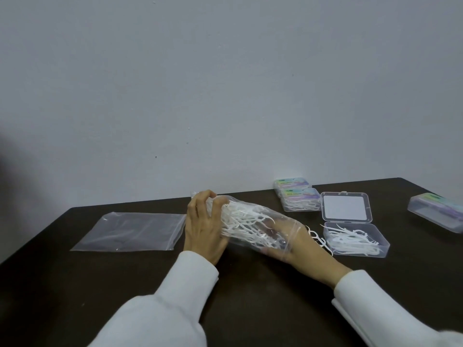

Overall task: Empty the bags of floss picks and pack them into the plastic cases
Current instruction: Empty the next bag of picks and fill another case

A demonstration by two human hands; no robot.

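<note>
Near the middle of the head view, the left hand grips the closed end of a clear bag of white floss picks, fingers curled over it. Right of it, the right hand reaches into the bag's mouth; whether its fingers pinch anything cannot be told. Further right an open plastic case holds picks, two closed cases behind it. An empty bag lies flat at left on the dark table

Right hand fingers blurred inside clear bag.
</note>
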